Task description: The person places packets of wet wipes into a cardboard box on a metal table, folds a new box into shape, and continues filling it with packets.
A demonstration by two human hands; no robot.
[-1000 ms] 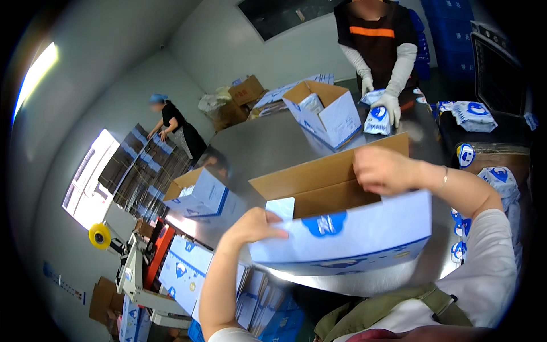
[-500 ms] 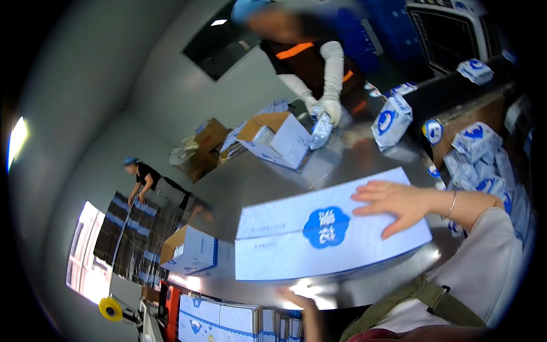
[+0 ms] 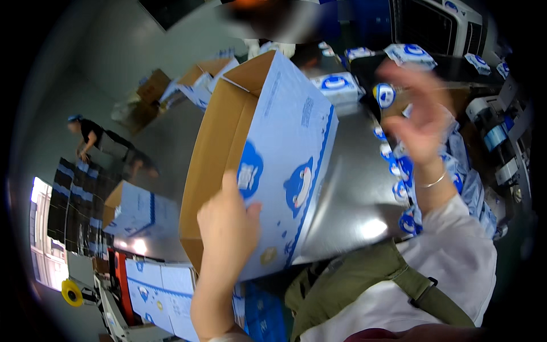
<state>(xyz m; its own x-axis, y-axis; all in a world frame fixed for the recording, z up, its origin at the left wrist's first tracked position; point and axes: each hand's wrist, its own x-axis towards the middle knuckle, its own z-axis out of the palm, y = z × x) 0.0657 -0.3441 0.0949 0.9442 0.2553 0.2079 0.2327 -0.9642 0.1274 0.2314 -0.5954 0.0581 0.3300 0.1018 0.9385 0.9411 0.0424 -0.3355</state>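
A blue and white printed cardboard box point(image 3: 285, 154) with a brown inside is tipped up on the shiny metal table point(image 3: 353, 188). My left hand point(image 3: 228, 222) grips its near lower edge, thumb on the printed face. My right hand point(image 3: 416, 119) hovers blurred in the air to the right of the box, fingers spread, holding nothing. It is above a pile of blue and white packets point(image 3: 410, 182) at the table's right side.
More open boxes point(image 3: 199, 80) stand at the table's far end, and one box point(image 3: 134, 211) sits at its left. Flat printed cartons point(image 3: 159, 290) lie below left. A person in black point(image 3: 91, 137) bends over dark stacks at far left. Packets point(image 3: 342, 85) lie behind the box.
The box was lying flat under my right hand; now it is tipped up on end. My left hand has taken its near edge and my right hand has lifted off, open.
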